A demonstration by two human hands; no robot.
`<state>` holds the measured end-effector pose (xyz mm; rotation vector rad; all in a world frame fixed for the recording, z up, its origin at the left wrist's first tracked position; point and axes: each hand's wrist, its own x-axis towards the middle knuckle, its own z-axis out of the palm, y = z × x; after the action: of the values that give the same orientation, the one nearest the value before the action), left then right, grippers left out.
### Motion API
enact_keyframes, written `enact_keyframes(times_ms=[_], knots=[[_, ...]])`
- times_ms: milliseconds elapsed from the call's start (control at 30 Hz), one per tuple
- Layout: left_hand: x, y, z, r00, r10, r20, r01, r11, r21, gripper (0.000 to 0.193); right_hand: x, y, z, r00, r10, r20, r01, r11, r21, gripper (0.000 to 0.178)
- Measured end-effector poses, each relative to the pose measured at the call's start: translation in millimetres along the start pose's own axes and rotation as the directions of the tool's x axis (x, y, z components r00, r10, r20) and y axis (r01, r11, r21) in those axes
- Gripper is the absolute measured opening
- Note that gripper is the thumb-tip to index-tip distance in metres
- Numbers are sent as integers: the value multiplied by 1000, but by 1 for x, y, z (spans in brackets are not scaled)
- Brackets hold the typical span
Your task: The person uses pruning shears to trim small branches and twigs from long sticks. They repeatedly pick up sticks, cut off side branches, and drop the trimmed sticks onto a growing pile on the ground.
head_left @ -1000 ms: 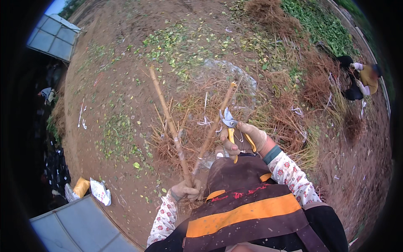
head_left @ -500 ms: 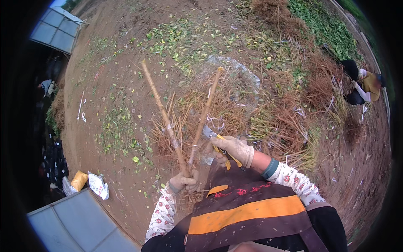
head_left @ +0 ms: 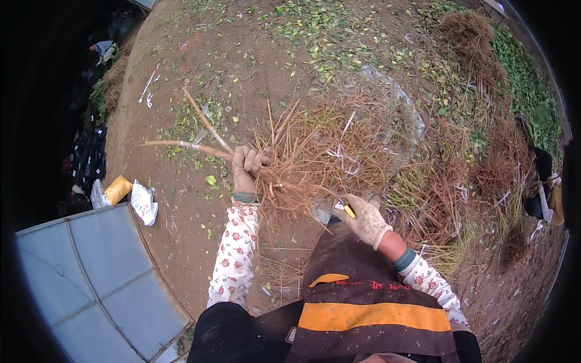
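My gloved left hand is closed around the base of a young bare-root plant. Its two pale cut stems point away to the left, while the thin brown roots fan out to the right of my fist. In my gloved right hand are pruning shears with yellow handles. My fingers cover much of them, and the blades are hard to make out near the root tips. Beyond both hands lies a heap of similar plants with tangled roots and white ties.
More bundled plants lie to the right, near a co-worker at the right rim. Fallen leaves cover the soil farther off. A yellow package and a white bag lie beside a blue-grey panel on the left.
My left hand has tipped the plant from upright to sideways, bringing its roots round to the right. The shears have moved from beside a stem to the root side. My view has shifted.
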<state>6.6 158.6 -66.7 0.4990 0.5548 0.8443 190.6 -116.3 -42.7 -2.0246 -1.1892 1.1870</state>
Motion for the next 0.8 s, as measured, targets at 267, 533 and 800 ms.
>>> enact_keyframes(times_ms=[267,533,800], knots=[[-14,-29,-35,997,-80,6,79,972,-221,44,-3,36,30,898,282,337,-419,782,461,41],[-34,-64,-41,944,-37,-326,201,850,486,34,-3,64,59,947,308,-93,-254,894,370,40],[-50,-135,-21,846,276,-456,172,668,724,28,-8,60,51,989,-53,-136,4,941,-339,49]])
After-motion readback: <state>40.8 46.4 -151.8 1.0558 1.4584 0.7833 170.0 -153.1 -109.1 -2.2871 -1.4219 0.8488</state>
